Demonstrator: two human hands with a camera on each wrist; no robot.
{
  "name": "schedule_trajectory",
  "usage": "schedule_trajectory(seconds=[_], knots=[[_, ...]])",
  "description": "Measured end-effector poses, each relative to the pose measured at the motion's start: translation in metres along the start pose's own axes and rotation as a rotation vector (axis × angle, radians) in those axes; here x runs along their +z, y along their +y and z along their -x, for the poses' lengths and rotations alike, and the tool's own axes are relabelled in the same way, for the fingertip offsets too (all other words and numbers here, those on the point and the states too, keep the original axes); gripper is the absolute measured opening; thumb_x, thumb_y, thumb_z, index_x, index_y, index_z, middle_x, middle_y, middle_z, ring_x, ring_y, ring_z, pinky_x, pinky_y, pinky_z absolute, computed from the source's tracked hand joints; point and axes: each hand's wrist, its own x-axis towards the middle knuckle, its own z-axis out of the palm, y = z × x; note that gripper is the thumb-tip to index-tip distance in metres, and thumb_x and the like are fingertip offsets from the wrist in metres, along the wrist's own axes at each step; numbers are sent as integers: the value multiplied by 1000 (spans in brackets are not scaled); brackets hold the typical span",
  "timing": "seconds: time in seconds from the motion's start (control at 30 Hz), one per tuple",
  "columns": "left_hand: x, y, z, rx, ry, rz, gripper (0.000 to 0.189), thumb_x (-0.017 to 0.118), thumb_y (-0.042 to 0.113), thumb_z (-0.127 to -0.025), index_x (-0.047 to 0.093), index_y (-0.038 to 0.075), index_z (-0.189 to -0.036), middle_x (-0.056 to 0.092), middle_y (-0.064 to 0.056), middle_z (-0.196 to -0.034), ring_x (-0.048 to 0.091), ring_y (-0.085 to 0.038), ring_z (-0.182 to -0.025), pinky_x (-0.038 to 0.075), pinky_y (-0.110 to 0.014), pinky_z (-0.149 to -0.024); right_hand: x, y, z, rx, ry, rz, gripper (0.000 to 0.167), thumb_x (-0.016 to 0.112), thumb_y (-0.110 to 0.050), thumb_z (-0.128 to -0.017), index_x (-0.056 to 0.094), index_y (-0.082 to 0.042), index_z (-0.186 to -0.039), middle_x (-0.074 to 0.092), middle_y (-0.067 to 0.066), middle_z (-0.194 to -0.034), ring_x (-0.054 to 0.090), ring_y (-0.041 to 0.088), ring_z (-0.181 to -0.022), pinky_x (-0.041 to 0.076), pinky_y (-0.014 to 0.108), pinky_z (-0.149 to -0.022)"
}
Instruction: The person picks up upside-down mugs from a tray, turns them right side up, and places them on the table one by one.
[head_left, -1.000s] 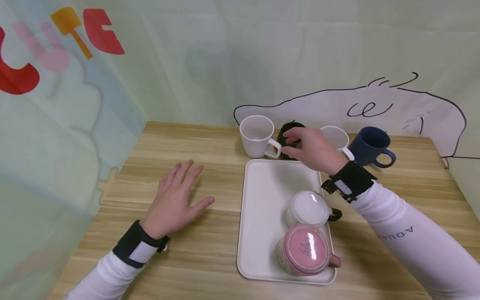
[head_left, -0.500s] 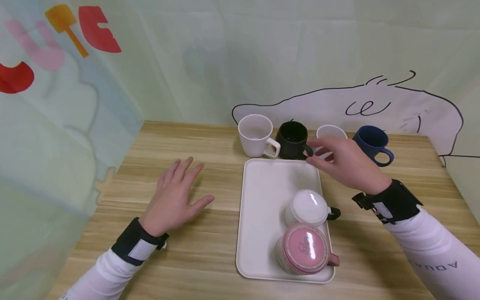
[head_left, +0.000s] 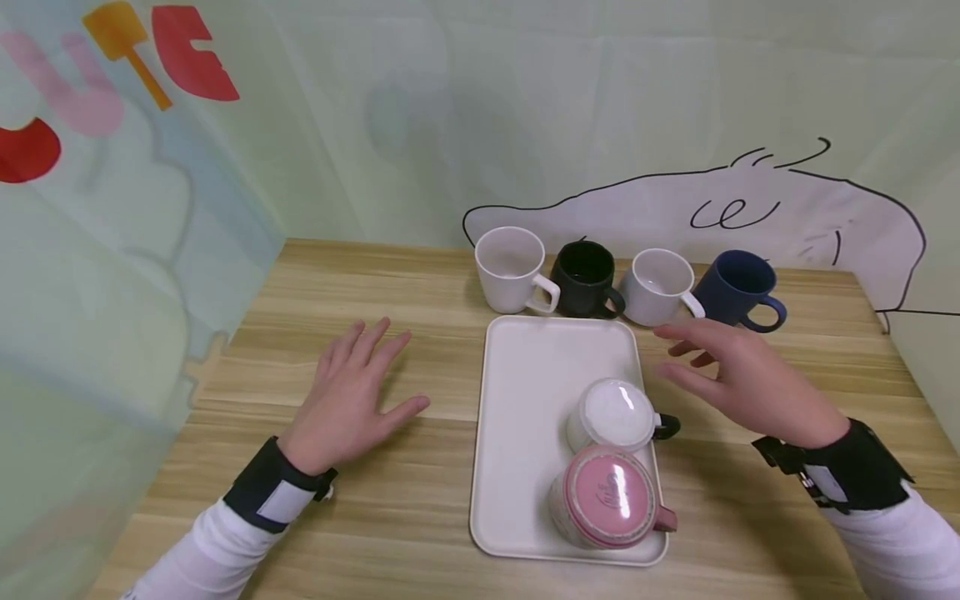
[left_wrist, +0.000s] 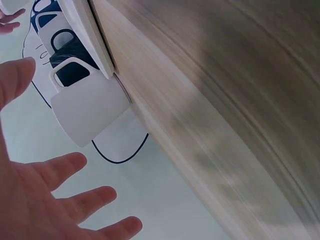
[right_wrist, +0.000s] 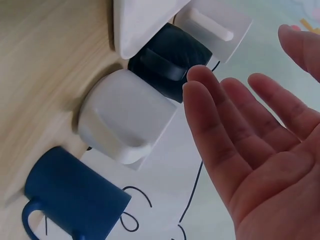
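Four is avoided here: several mugs stand upright in a row behind the tray, namely a tall white mug [head_left: 504, 279], a black mug [head_left: 579, 292], a smaller white mug [head_left: 651, 293] and a navy blue mug [head_left: 726, 292]. My right hand [head_left: 750, 379] hovers right of the tray, in front of the smaller white mug, fingers relaxed and holding nothing. Over the left of the table my left hand [head_left: 347, 408] is spread with nothing in it. On the white tray [head_left: 517, 433], a white mug with a black handle [head_left: 617, 415] and a pink patterned mug [head_left: 609, 500] sit bottom up, handles pointing right.
The wooden table [head_left: 405, 500] meets a printed cloth backdrop [head_left: 390, 150] behind the mug row and along the left. The tray's far edge lies close in front of the tall white and black mugs.
My right hand has drawn back from the black mug, moving right and toward me, uncovering the black and smaller white mugs. The left hand has stayed in place.
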Motion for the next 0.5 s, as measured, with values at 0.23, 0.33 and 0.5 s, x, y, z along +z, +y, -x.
schedule_trajectory(seconds=[0.23,0.33,0.5], knots=[[2,2,3,4,-9,13,84,75,57,-93,49,8,-156,35,-25,-165,23,-56,-152,20,-77,-116,3,4,17,-27,-12,15,47,84,-18,-94,70,-9,-137,72,6,-129,72,18,-101,63,39,-80],[3,4,3,7,-7,17,84,76,57,-93,49,9,-157,35,-24,-165,24,-56,-152,20,-77,-116,4,2,23,-16,-29,23,46,85,-18,-93,70,-10,-137,73,4,-127,71,17,-102,63,38,-80],[6,6,3,14,-8,20,85,77,57,-92,49,9,-157,36,-24,-165,26,-56,-151,21,-77,-116,7,-2,32,16,-65,43,44,84,-23,-94,71,-13,-135,73,4,-127,70,15,-99,63,34,-77]])
